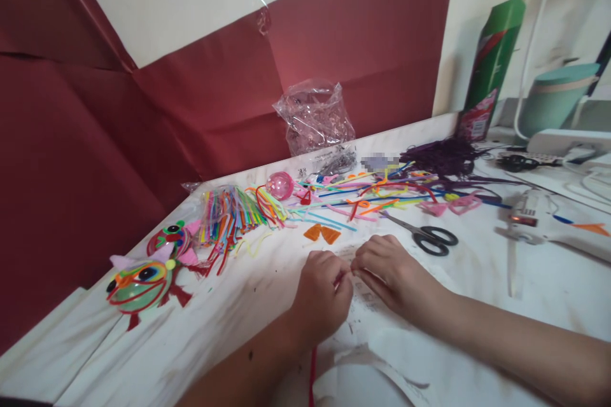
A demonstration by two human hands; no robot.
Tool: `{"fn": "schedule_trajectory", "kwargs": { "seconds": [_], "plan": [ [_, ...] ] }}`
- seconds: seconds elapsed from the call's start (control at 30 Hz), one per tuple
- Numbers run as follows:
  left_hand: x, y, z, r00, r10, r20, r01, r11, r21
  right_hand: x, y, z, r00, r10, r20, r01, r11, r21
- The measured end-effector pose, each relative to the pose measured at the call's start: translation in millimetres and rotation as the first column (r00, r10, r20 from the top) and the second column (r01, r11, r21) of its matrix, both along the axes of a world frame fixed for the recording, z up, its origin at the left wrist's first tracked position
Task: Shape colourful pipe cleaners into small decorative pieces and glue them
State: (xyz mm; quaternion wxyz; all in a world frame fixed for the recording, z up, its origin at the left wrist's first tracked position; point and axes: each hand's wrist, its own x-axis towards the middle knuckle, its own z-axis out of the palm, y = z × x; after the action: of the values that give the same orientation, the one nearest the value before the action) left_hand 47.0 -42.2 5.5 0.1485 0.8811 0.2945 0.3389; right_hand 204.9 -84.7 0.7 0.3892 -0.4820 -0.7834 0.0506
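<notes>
Red strip (312,376) seems pinched in the left hand (323,296), right hand (392,272) closed fingertip-to-fingertip beside it, so imo keep both grips close for control.

The light is soft, fine detail blurred.

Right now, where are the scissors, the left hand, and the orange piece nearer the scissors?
Scissors (415,231): head view, where blades meet the black handles.
Left hand (321,297): head view, back of the hand.
Orange piece (330,235): head view, middle of its upper face.
</notes>
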Motion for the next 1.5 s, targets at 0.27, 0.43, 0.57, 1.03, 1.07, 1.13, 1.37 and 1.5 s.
{"fn": "schedule_trajectory", "kwargs": {
  "seconds": [0.27, 0.43, 0.57, 1.03, 1.07, 1.13, 1.37, 1.5],
  "plan": [
    [4, -6, 4.0, 0.980, 0.107, 0.170, -0.022, 0.898, -0.440, -5, -2, 0.9, 0.981, -0.063, -0.185, 0.030, 0.984, -0.177],
    [5, 1, 3.7, 0.927, 0.196, 0.319, 0.138, 0.613, -0.778, 0, 3, -1.3, 0.980, 0.007, -0.200, -0.038, 0.988, -0.153],
    [5, 8, 2.5, 0.825, 0.258, 0.504, 0.410, 0.340, -0.846, 8, 7, -3.0, 0.990, 0.144, -0.001, -0.142, 0.980, 0.140],
    [3, 23, -6.7, 0.933, 0.047, 0.357, 0.321, 0.343, -0.883, 5, 11, 2.6, 0.715, -0.153, -0.682, -0.184, 0.900, -0.395],
    [3, 23, -7.3, 0.945, 0.048, 0.324, 0.280, 0.398, -0.874, 5, 12, 1.5, 0.668, -0.174, -0.724, -0.209, 0.890, -0.406],
    [3, 19, -6.1, 0.946, 0.102, 0.306, 0.215, 0.510, -0.833, 4, 12, -0.7, 0.619, -0.175, -0.766, -0.264, 0.872, -0.412],
    [6, -1, 5.9, 0.913, 0.240, 0.328, 0.126, 0.601, -0.789, -1, 6, -4.5, 0.744, -0.089, -0.662, -0.257, 0.877, -0.407],
    [7, 2, 5.0, 0.857, 0.275, 0.436, 0.227, 0.559, -0.798, 0, 9, -4.6, 0.663, -0.106, -0.741, -0.308, 0.864, -0.399]
  ]
}}
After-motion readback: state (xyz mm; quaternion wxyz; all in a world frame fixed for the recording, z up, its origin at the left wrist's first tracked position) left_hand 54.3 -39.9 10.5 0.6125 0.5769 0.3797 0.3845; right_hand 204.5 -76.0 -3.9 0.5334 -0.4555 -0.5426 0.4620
